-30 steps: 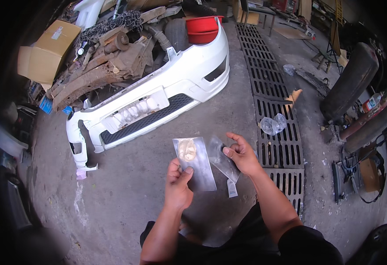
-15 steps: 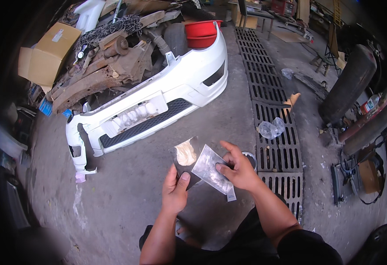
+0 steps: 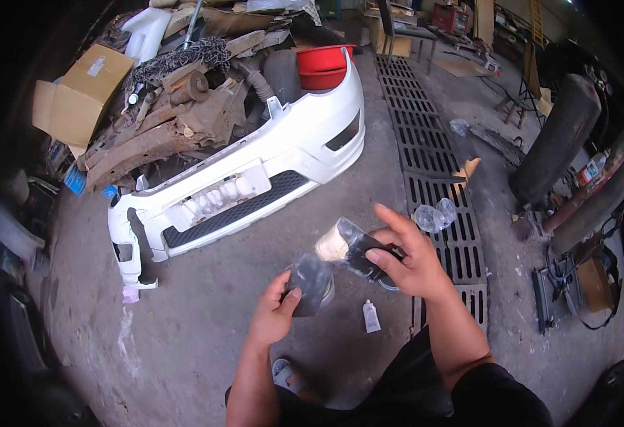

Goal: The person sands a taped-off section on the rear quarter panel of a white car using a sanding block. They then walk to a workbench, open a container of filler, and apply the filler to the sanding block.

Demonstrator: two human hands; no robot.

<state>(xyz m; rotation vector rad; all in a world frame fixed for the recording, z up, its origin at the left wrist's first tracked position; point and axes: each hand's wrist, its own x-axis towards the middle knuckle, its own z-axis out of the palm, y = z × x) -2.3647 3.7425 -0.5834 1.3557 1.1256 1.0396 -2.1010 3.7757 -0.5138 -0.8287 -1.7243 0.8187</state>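
My left hand (image 3: 270,313) grips a thin dark plate (image 3: 313,283) between thumb and fingers, its grey-smeared face turned up. A second dark, flat spreader (image 3: 363,257) is pinched in my right hand (image 3: 413,265). On its far end sits a thick dollop of cream-coloured putty (image 3: 332,245). The two plates come close together at their edges; whether they touch I cannot tell. Below them a small white tube (image 3: 371,318) lies on the floor. A round rim shows partly behind the left plate, and another below my right hand; both are mostly hidden.
A white car bumper (image 3: 255,153) lies ahead on the concrete floor. Behind it are rusty metal parts (image 3: 176,124), a cardboard box (image 3: 87,85) and red basins (image 3: 324,67). To the right run a drain grating (image 3: 433,149) and crumpled clear plastic (image 3: 436,215).
The putty that was on my left hand's plate is now on the spreader in my right hand. Both hands have turned their plates, and the tube has come into fuller view.
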